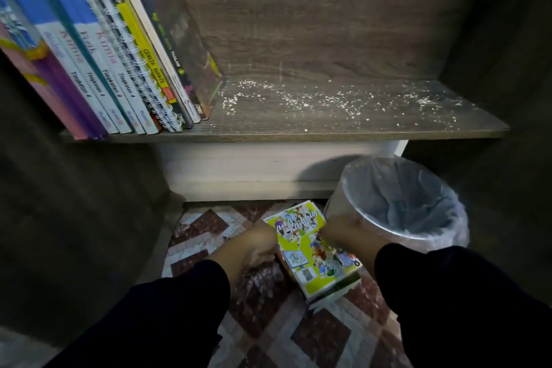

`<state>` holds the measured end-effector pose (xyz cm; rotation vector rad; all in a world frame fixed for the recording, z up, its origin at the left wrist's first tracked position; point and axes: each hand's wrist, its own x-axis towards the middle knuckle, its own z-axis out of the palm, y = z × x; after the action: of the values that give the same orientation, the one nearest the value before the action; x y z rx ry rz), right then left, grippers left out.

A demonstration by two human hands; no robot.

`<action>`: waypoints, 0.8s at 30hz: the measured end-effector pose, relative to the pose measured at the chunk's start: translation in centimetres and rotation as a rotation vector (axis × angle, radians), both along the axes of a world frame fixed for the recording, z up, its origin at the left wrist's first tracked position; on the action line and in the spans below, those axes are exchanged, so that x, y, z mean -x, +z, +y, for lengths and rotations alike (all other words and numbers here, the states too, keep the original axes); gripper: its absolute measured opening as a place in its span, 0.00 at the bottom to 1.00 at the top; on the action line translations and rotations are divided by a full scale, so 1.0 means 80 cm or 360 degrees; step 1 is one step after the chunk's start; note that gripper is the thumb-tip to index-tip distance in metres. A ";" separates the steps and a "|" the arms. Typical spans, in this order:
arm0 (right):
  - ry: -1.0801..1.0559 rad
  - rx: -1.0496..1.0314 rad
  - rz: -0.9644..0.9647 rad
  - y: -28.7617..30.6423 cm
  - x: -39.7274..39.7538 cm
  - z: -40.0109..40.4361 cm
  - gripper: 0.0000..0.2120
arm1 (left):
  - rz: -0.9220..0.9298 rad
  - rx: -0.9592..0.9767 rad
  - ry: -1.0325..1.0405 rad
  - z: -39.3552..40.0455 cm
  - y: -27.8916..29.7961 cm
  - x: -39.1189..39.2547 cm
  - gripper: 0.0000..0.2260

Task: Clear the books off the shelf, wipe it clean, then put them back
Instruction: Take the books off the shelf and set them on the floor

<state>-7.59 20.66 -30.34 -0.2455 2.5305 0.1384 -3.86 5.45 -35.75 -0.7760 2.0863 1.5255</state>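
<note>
Here you are crouching before a grey wood-grain shelf [343, 116], and both your hands are reaching down to a small stack of books [316, 251] on the patterned floor tiles [319, 334]. Going left to right: a row of leaning textbooks and spiral-bound notebooks [113, 69] is still occupying the shelf's left end, so the clearing looks only partly done. Your left hand [254, 243] is curling its fingers against the stack's left edge; your right hand [343, 233] is pressing on the right edge, though blur is hiding whether those fingers are spread or together. The top book is showing a lime-green cartoon cover, lying flat and slightly askew. Try squaring the stack and setting it clear of the lined white wastebasket [400, 203] just beside it. White crumbs [328, 98] are littering the bare right part of the shelf, awaiting wiping.
</note>
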 end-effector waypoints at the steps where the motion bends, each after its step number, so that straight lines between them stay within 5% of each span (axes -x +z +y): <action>1: 0.0016 -0.0001 -0.0025 -0.004 0.006 0.002 0.17 | 0.0004 -0.0036 -0.0001 -0.001 0.005 0.001 0.07; 8: 0.0020 0.0288 -0.0010 0.052 -0.028 -0.009 0.13 | 0.0196 0.0338 -0.0311 -0.033 0.157 -0.026 0.09; 13: -0.0252 0.0765 -0.0184 0.085 -0.029 -0.020 0.05 | 0.0997 0.0637 -0.0012 -0.064 0.319 -0.048 0.12; 16: -0.0207 0.0832 -0.0328 0.115 -0.030 -0.027 0.10 | 0.1576 0.1699 0.0432 -0.094 0.392 -0.065 0.11; 19: -0.0201 0.1028 -0.0357 0.147 -0.029 -0.034 0.06 | 0.1440 0.2730 0.0568 -0.123 0.428 -0.072 0.15; 24: -0.0244 0.1165 -0.0441 0.159 -0.019 -0.041 0.08 | 0.0990 0.3000 0.0358 -0.131 0.425 -0.041 0.24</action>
<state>-6.11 17.38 -17.64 -0.3225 2.2104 -0.8338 -0.61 -5.03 -1.74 -1.0462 3.6211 -0.8498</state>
